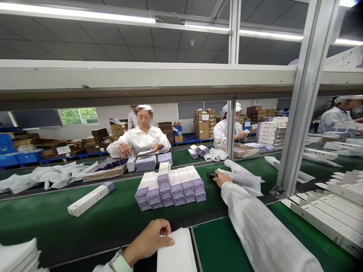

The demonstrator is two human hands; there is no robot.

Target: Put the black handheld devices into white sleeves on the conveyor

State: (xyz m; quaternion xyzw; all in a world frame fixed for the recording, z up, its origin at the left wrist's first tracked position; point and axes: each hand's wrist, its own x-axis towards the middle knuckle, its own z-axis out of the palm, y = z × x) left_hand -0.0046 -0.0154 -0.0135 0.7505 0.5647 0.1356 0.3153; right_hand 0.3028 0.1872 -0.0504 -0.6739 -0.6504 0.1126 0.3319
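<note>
My left hand (153, 240) is at the bottom middle, fingers curled and thumb pressed on the top of a white foam-like sleeve (177, 251). My right hand (222, 178) reaches out over the green belt and is closed on a small black object (211, 175), whose kind I cannot make out. Beside that hand lie crumpled white sleeves (244, 177). Between my hands, farther out, stands a two-layer block of white and lilac boxes (172, 189), with one more box on top.
A single long box (90, 199) lies on the belt at left. A stack of white sheets (19, 255) is bottom left. Rows of white boxes (331, 215) fill the right, beside a metal post (303, 98). A shelf (147, 77) crosses overhead. Co-workers (144, 136) sit opposite.
</note>
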